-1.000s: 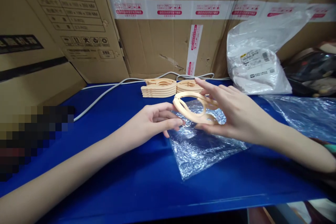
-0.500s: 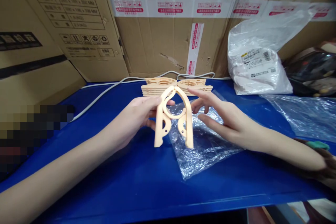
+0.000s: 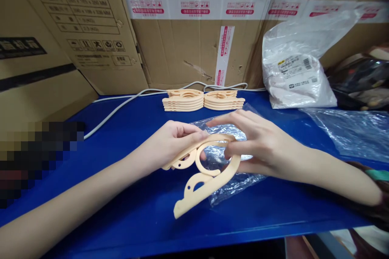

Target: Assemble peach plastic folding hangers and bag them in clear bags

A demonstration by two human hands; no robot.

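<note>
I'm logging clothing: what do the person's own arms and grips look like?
The left grip and right grip are gloveless, and the forearms bare where visible. Brown material with a teal patch shows by the right forearm, possibly a cuff.

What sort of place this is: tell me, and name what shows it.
Probably a stockroom or work corner: large cardboard boxes back the blue surface, a labelled plastic bag stands on its right side, and matching cream pieces lie stacked near the boxes.

On the blue flat tabletop (image 3: 127, 206), stacked cream curved plastic hangers (image 3: 182, 104) lie behind a clear flat plastic bag (image 3: 238, 183), left of a white bulging plastic parcel (image 3: 299, 79).
</note>
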